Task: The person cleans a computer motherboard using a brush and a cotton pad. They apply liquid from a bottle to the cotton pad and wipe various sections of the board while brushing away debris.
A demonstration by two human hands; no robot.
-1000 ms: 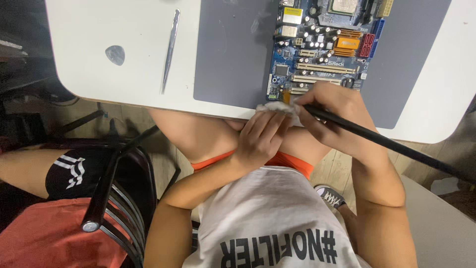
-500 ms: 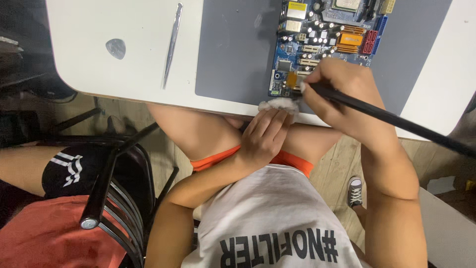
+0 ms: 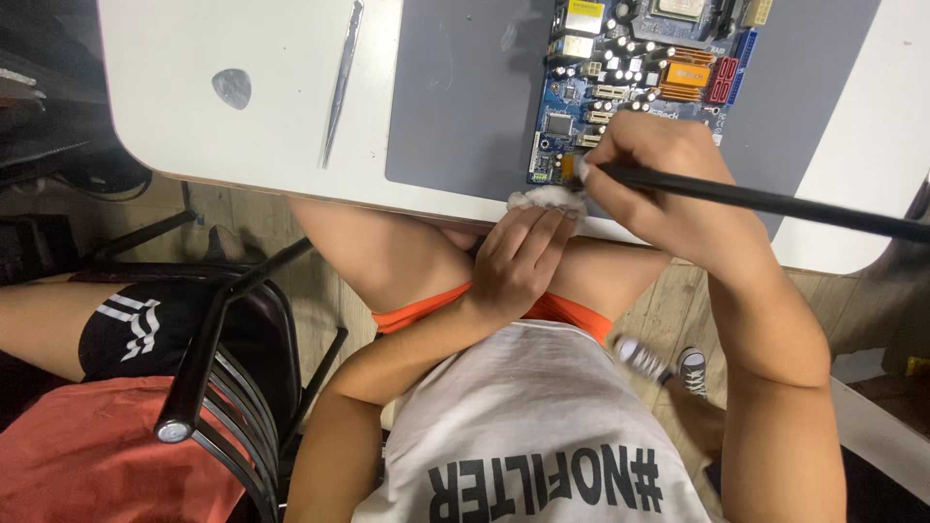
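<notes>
Clearly mid-job: on the white table (image 3: 194,136), a grey mat (image 3: 465,116) carries the blue circuit board (image 3: 630,87). Right hand (image 3: 659,184) grips a black brush (image 3: 775,201) at its near edge; left hand (image 3: 518,261) pinches a white wad (image 3: 544,199), most of the board untouched.

Circuit board (image 3: 639,87) on mat (image 3: 465,107), tweezers (image 3: 341,82) and pick (image 3: 232,87) leftward

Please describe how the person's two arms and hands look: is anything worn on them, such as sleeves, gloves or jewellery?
Both arms are bare from shoulder to fingertips. The left hand and the right hand wear no gloves, and no rings, watch or bracelet show on either. The white shirt appears sleeveless or very short-sleeved, with dark block lettering on its front, so no sleeve covers the arms. Nails look short and unpainted.
</notes>
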